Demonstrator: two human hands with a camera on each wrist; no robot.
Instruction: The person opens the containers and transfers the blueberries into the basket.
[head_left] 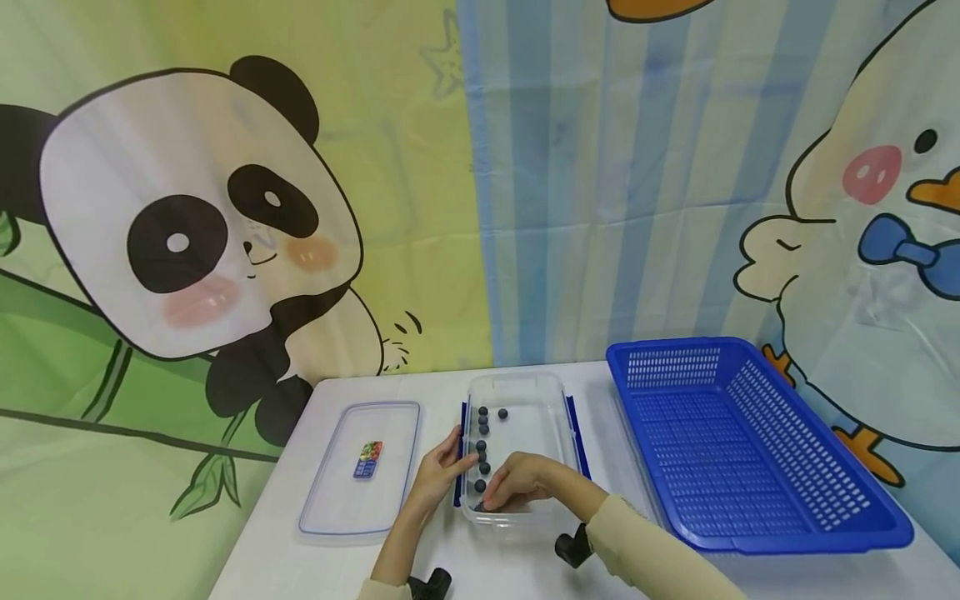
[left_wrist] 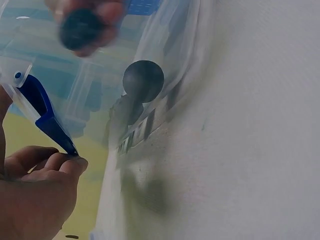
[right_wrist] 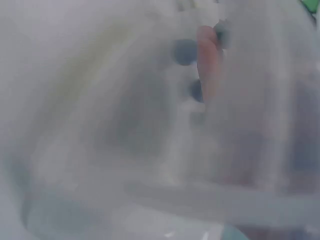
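A clear plastic box (head_left: 551,442) with blue side latches (left_wrist: 47,120) stands on the white table. Several small dark balls (head_left: 502,413) are in it, mostly lined up along its left wall. My left hand (head_left: 437,472) holds that wall, thumb over the rim and fingers outside by the latch. Inside the near left corner, my right hand (head_left: 525,477) pinches a dark ball (left_wrist: 81,28) in its fingertips. The right wrist view is hazy through the plastic; a fingertip (right_wrist: 207,55) shows beside dark balls (right_wrist: 185,52).
Left of the box lies a clear lid (head_left: 322,508) with a small colourful label (head_left: 367,461) on it. A large blue basket (head_left: 750,492) stands on the right. Behind the table hangs a cartoon-printed curtain (head_left: 547,208).
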